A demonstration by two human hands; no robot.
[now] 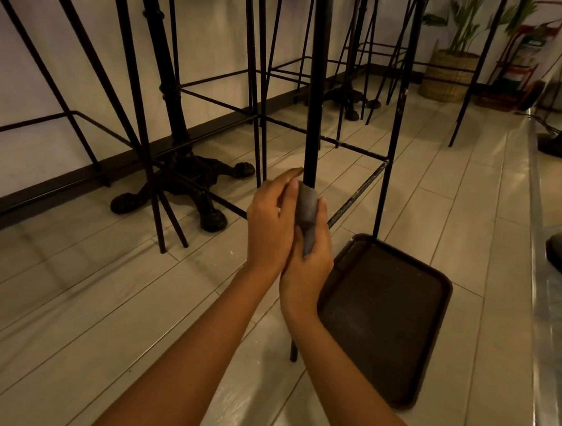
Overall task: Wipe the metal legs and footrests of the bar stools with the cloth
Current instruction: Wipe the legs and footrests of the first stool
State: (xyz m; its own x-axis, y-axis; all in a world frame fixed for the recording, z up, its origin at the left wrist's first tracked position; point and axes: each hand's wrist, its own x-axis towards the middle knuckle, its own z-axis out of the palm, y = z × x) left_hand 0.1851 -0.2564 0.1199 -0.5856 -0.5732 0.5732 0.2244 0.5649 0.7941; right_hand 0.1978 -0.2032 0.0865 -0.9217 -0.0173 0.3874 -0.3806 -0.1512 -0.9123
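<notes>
Cloth wraps the near stool leg, gripped by the right hand. The left hand presses it with straight fingers. A tray lies right, on the floor.

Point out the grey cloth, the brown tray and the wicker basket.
grey cloth (306,209): head view, bunched upper part.
brown tray (382,321): head view, bare middle.
wicker basket (449,78): head view, front wall.

I count two bare hands at frame centre, left hand and right hand; one grey cloth; one dark brown rectangular tray lower right; two ornate black cast-iron table bases; one green plant in a woven basket upper right.
</notes>
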